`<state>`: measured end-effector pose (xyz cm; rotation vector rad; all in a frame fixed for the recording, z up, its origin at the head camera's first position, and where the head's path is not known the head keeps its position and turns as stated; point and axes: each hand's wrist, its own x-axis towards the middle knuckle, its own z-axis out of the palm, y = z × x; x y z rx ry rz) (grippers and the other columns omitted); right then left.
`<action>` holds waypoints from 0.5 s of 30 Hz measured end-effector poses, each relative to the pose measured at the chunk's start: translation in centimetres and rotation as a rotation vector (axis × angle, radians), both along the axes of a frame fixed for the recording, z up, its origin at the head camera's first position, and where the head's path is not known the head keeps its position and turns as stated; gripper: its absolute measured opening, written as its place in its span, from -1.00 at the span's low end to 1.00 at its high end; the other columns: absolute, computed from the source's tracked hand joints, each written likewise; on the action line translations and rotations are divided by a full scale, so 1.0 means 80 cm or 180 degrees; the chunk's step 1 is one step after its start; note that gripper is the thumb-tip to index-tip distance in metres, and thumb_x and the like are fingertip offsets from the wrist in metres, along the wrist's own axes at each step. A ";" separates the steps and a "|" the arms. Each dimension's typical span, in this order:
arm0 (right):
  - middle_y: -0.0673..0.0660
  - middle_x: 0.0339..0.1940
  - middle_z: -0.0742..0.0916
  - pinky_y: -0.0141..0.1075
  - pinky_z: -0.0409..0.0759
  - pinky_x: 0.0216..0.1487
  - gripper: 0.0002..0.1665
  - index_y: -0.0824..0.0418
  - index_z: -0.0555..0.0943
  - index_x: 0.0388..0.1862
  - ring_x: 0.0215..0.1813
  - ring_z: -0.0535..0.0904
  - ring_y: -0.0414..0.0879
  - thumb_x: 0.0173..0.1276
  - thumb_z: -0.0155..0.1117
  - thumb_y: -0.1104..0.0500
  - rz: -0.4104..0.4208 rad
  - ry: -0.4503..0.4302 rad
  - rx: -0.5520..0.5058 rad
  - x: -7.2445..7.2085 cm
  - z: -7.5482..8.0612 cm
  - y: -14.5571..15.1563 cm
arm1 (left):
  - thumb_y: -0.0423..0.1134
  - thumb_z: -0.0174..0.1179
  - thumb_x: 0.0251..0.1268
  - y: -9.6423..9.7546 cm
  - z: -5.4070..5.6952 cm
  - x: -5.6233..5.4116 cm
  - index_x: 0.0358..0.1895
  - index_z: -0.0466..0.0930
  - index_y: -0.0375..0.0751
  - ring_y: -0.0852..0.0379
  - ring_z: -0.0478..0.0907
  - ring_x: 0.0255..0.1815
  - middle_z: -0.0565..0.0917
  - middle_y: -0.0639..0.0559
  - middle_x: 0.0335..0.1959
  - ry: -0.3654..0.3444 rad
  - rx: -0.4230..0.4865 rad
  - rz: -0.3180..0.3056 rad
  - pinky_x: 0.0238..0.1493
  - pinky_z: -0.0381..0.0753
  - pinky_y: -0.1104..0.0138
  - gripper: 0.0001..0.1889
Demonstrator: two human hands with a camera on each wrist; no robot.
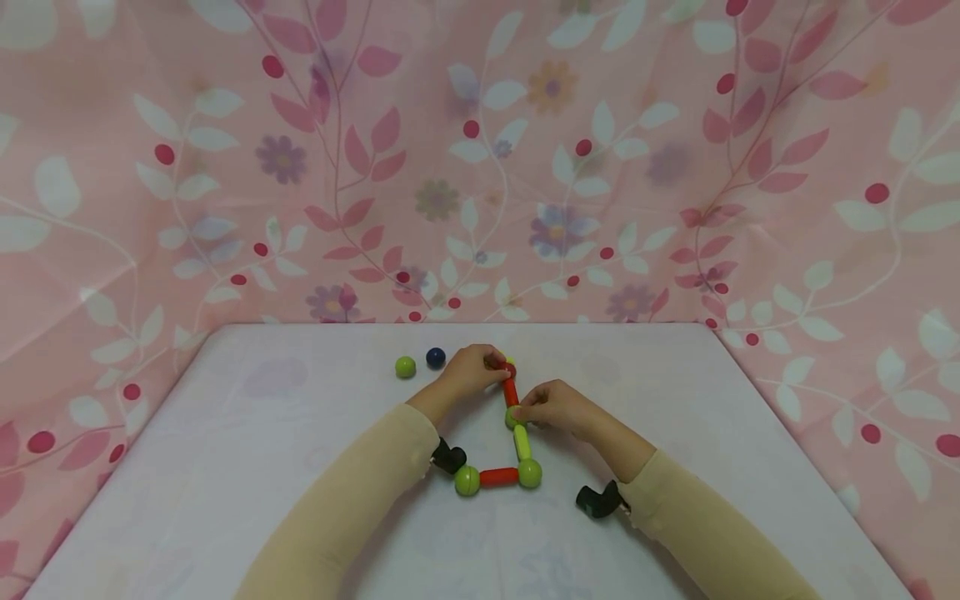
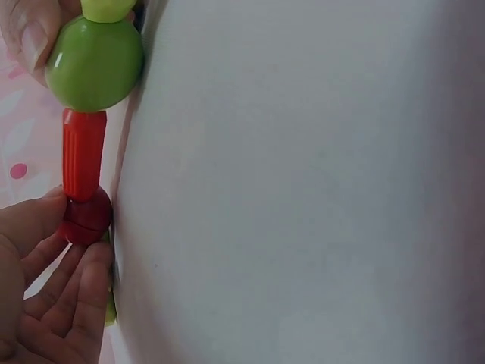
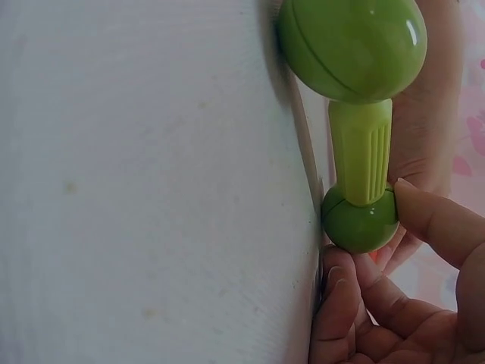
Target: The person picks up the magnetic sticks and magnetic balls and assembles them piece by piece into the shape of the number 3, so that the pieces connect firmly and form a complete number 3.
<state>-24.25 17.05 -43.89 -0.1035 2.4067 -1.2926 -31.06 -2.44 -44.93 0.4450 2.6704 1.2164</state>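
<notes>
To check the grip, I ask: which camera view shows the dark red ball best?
The left wrist view: the dark red ball appears large there, mostly uncovered, held in the left hand. The head view shows it small, partly covered by that hand; the right wrist view does not show it.

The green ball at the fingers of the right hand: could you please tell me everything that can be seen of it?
The green ball is round and glossy, looks like hard plastic or painted wood, and shows a thin line near its joint. It links two pieces: a red rod on its far side and a yellow-green rod on its near side. The right hand pinches it with thumb and fingers, on or just above the pale table.
</notes>
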 end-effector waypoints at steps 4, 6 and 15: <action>0.04 -0.38 0.66 -0.28 0.49 -0.25 -0.71 0.25 0.72 -0.26 -0.30 0.50 -0.08 0.24 0.51 0.05 -0.0011 -0.0013 0.0027 0.002 0.002 -0.001 | -0.11 0.37 0.31 -0.001 -0.002 0.000 -0.08 0.69 -0.11 0.12 0.55 -0.16 0.68 0.08 -0.21 0.0060 -0.0069 0.0017 -0.07 0.59 0.31 -0.78; 0.04 -0.38 0.66 -0.27 0.50 -0.24 -0.71 0.25 0.72 -0.26 -0.29 0.50 -0.07 0.24 0.51 0.04 -0.0009 -0.0017 0.0041 0.002 0.003 -0.002 | -0.11 0.37 0.31 -0.001 -0.002 0.000 -0.08 0.69 -0.10 0.12 0.56 -0.16 0.68 0.09 -0.21 0.0075 -0.0080 0.0028 -0.05 0.58 0.30 -0.78; 0.02 -0.34 0.71 -0.25 0.56 -0.13 -0.73 0.25 0.74 -0.23 -0.25 0.57 -0.07 0.28 0.47 0.05 0.0062 -0.0096 -0.0015 -0.001 0.009 0.001 | -0.10 0.37 0.31 -0.005 0.001 0.002 -0.05 0.69 -0.12 0.14 0.59 -0.14 0.71 0.07 -0.18 0.0094 -0.0092 0.0011 -0.02 0.58 0.28 -0.76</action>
